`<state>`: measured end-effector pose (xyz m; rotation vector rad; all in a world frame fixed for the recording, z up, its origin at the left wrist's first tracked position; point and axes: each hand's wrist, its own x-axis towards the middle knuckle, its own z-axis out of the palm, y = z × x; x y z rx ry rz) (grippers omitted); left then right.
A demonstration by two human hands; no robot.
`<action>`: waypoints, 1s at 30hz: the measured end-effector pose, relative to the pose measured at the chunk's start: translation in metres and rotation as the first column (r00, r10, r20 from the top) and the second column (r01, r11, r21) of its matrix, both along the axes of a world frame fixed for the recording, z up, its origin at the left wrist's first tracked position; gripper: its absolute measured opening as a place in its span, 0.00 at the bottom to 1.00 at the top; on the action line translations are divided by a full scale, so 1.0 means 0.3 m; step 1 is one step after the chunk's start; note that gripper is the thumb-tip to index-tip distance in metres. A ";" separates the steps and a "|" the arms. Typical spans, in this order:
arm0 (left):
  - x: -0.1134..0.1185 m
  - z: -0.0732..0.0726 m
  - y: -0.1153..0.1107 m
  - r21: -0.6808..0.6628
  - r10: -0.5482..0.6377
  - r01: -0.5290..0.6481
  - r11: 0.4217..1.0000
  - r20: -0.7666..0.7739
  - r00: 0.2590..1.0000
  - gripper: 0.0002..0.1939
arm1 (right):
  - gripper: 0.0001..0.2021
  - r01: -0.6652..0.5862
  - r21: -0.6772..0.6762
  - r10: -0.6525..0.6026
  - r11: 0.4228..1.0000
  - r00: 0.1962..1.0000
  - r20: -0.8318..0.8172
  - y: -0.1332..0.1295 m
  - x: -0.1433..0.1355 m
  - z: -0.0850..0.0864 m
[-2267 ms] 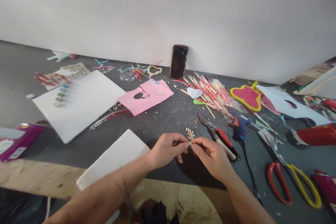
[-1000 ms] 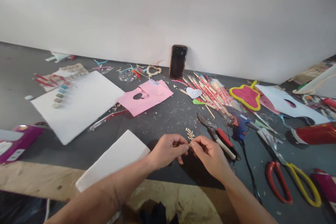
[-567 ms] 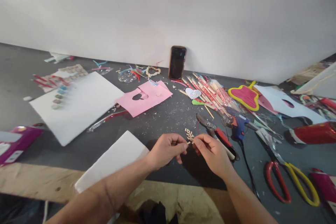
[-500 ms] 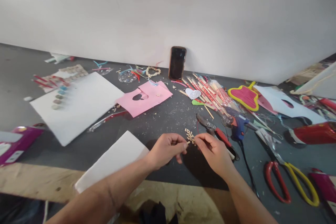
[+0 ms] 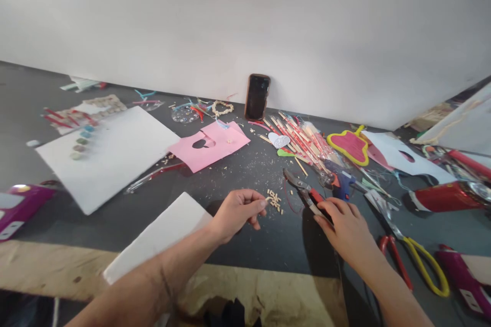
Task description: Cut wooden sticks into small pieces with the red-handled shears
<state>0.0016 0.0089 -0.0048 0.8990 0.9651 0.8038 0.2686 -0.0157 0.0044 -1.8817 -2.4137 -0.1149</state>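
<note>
My left hand (image 5: 241,213) is closed in a pinch on a small wooden stick piece (image 5: 268,199) between thumb and fingertips. Right beside those fingertips, a little heap of short cut wooden pieces (image 5: 275,204) lies on the dark table. My right hand (image 5: 345,225) has its fingers around the red handle of the pliers (image 5: 297,181), which lie on the table with their jaws pointing away to the left. Part of the handles is hidden under that hand. A blue glue gun (image 5: 344,184) lies just beyond it.
Red-and-yellow-handled scissors (image 5: 425,265) and a red can (image 5: 447,196) lie at the right. Wooden sticks (image 5: 297,140) are heaped before a propped phone (image 5: 257,97). Pink paper (image 5: 230,143), a white board (image 5: 126,153) and a smaller white slab (image 5: 169,235) lie left.
My right hand has left the wooden pieces and moved right onto the pliers' handle. My left hand stays beside the heap, still pinching. The view has shifted slightly to the right.
</note>
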 end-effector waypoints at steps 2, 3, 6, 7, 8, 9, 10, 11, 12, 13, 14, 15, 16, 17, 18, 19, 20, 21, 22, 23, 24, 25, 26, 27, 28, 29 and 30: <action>0.001 -0.004 0.001 0.002 0.006 -0.006 1.000 0.008 1.000 0.12 | 0.12 -0.009 -0.020 0.008 1.000 0.998 -0.056 0.004 -0.001 -0.015; 0.001 -0.005 0.001 0.004 0.010 -0.010 1.000 0.011 1.000 0.12 | 0.11 -0.015 -0.030 0.012 0.999 0.995 -0.094 0.009 -0.004 -0.021; 0.002 -0.004 0.002 0.008 0.025 -0.025 1.000 0.003 1.000 0.12 | 0.11 0.001 -0.037 -0.008 0.999 0.983 -0.181 0.024 -0.011 -0.025; 0.001 -0.002 0.003 0.008 0.029 -0.029 1.000 0.001 1.000 0.12 | 0.11 0.013 -0.038 -0.020 0.999 0.979 -0.202 0.028 -0.011 -0.023; 0.000 -0.001 0.004 0.008 0.033 -0.033 0.999 0.001 0.999 0.12 | 0.11 0.030 -0.037 -0.037 0.999 0.974 -0.221 0.029 -0.008 -0.018; -0.001 0.000 0.005 0.008 0.034 -0.034 0.999 0.004 0.999 0.12 | 0.11 0.056 -0.034 -0.062 0.998 0.967 -0.245 0.029 -0.004 -0.011; -0.002 0.001 0.005 0.010 0.033 -0.033 0.999 0.010 0.999 0.12 | 0.11 0.086 -0.030 -0.091 0.996 0.958 -0.270 0.027 0.001 -0.003; -0.003 0.002 0.006 0.012 0.031 -0.031 0.999 0.016 0.999 0.12 | 0.12 0.117 -0.024 -0.119 0.993 0.951 -0.284 0.022 0.005 0.007; -0.004 0.003 0.006 0.014 0.030 -0.030 0.999 0.022 0.999 0.12 | 0.13 0.155 -0.031 -0.157 0.987 0.937 -0.312 0.016 0.008 0.018; -0.004 0.003 0.005 0.015 0.028 -0.029 0.999 0.025 0.999 0.12 | 0.13 0.200 -0.063 -0.208 0.978 0.897 -0.391 0.008 0.009 0.028; -0.004 0.003 0.004 0.015 0.028 -0.029 0.999 0.027 0.999 0.12 | 0.13 0.239 -0.116 -0.265 0.964 0.823 -0.502 -0.001 0.007 0.038; -0.004 0.003 0.004 0.014 0.028 -0.029 0.999 0.027 0.999 0.12 | 0.12 0.263 -0.177 -0.315 0.949 0.724 -0.613 -0.011 0.002 0.046; -0.004 0.002 0.003 0.012 0.029 -0.029 0.999 0.026 0.999 0.12 | 0.12 0.264 -0.243 -0.356 0.933 0.597 -0.719 -0.022 -0.006 0.053; -0.003 0.002 0.002 0.010 0.030 -0.030 1.000 0.022 0.999 0.12 | 0.12 0.239 -0.313 -0.391 0.919 0.448 -0.804 -0.032 -0.018 0.058; -0.003 0.001 0.002 0.009 0.030 -0.030 1.000 0.020 0.999 0.12 | 0.11 0.197 -0.375 -0.419 0.906 0.298 -0.858 -0.043 -0.030 0.062; -0.002 0.000 0.003 0.009 0.031 -0.031 0.999 0.020 0.999 0.12 | 0.10 0.150 -0.426 -0.447 0.892 0.170 -0.878 -0.053 -0.044 0.066; -0.002 -0.002 0.003 0.009 0.032 -0.032 0.999 0.023 0.999 0.12 | 0.10 0.102 -0.480 -0.486 0.871 0.050 -0.872 -0.063 -0.057 0.069; -0.002 -0.003 0.004 0.010 0.032 -0.033 0.999 0.028 0.999 0.12 | 0.10 0.051 -0.530 -0.525 0.847 -0.078 -0.847 -0.074 -0.069 0.073; -0.002 -0.005 0.004 0.011 0.033 -0.034 0.999 0.032 0.999 0.12 | 0.11 0.005 -0.563 -0.553 0.827 -0.180 -0.814 -0.084 -0.078 0.077; -0.003 -0.006 0.005 0.012 0.034 -0.034 0.999 0.034 0.999 0.12 | 0.11 -0.022 -0.574 -0.562 0.818 -0.241 -0.791 -0.094 -0.083 0.082; -0.003 -0.006 0.005 0.012 0.034 -0.035 0.999 0.033 0.999 0.12 | 0.10 -0.044 -0.569 -0.556 0.821 -0.281 -0.782 -0.105 -0.086 0.085; -0.004 -0.007 0.005 0.012 0.035 -0.035 0.999 0.032 0.999 0.12 | 0.10 -0.063 -0.552 -0.542 0.832 -0.307 -0.782 -0.116 -0.085 0.088; -0.004 -0.006 0.005 0.011 0.037 -0.037 0.999 0.032 0.999 0.12 | 0.09 -0.076 -0.525 -0.520 0.847 -0.321 -0.792 -0.126 -0.082 0.090; -0.004 -0.005 0.004 0.010 0.037 -0.037 0.999 0.035 0.999 0.12 | 0.09 -0.087 -0.501 -0.501 0.861 -0.318 -0.805 -0.137 -0.078 0.089; -0.004 -0.004 0.003 0.011 0.035 -0.036 0.999 0.039 0.999 0.12 | 0.09 -0.094 -0.485 -0.490 0.869 -0.298 -0.819 -0.148 -0.075 0.087; -0.003 -0.001 0.001 0.011 0.032 -0.032 0.999 0.040 0.999 0.12 | 0.09 -0.097 -0.479 -0.486 0.873 -0.267 -0.832 -0.157 -0.073 0.083; -0.002 0.001 -0.001 0.013 0.023 -0.024 1.000 0.033 0.999 0.12 | 0.10 -0.093 -0.478 -0.486 0.873 -0.228 -0.843 -0.165 -0.075 0.078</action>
